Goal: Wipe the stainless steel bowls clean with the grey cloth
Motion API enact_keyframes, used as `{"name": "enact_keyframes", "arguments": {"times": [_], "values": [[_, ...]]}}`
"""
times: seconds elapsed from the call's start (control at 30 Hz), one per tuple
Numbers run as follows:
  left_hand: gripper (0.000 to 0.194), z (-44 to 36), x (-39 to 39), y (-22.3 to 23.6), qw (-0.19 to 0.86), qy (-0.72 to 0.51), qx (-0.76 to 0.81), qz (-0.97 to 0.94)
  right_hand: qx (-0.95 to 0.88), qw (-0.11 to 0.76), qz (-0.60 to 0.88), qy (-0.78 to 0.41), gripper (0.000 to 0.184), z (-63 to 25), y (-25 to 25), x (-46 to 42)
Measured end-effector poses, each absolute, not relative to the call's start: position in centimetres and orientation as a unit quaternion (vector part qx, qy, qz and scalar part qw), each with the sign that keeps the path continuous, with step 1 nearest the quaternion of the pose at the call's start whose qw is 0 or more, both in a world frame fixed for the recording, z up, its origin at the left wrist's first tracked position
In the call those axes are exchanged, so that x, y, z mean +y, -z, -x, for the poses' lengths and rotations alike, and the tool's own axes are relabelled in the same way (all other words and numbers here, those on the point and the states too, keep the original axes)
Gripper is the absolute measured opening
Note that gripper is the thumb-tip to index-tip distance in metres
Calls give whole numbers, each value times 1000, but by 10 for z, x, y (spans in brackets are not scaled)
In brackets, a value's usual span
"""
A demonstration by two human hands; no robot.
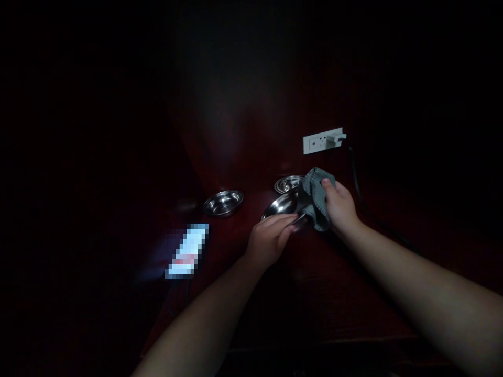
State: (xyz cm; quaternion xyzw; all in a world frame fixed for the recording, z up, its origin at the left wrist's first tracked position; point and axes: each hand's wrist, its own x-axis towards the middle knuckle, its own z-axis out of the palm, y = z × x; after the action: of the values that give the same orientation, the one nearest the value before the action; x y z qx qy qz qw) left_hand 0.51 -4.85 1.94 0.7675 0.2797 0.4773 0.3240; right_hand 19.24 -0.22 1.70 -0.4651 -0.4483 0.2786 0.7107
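Observation:
In the middle of the head view a shiny metal bowl [281,205] is tilted, its near rim gripped by my left hand [271,238]. My right hand [341,204] is closed on a grey-green cloth [316,196], which lies over the right side of the bowl and hides that part. Behind the held bowl, more round metal dishware [288,184] rests on the dark red table, partly covered by the cloth. A separate metal bowl [223,203] sits to the left, apart from both hands.
At the left a lit, pixelated phone-like screen [187,251] lies near the table's left edge, with a thin cable below it. A white wall socket [323,141] holds a plug at the back right. A dark cord [354,170] hangs nearby. Surroundings are very dark.

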Motion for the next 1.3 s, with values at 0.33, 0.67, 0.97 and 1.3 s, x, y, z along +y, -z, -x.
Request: {"name": "enact_keyframes", "arguments": {"times": [0.33, 0.67, 0.97, 1.3], "values": [[27, 0, -46, -14, 231, -565, 333, -719, -476, 682, 464, -304, 38, -194, -13, 0], [29, -9, -32, 0, 460, -667, 343, -474, -534, 652, 537, -38, 21, -198, -20, -8], [25, -10, -12, -1, 605, -687, 332, -228, -738, 510, 435, -80, 50, -200, -14, -11], [28, -2, 0, 7, 665, -635, 337, -200, -826, 388, 386, -138, 103, -203, -9, -7]]}}
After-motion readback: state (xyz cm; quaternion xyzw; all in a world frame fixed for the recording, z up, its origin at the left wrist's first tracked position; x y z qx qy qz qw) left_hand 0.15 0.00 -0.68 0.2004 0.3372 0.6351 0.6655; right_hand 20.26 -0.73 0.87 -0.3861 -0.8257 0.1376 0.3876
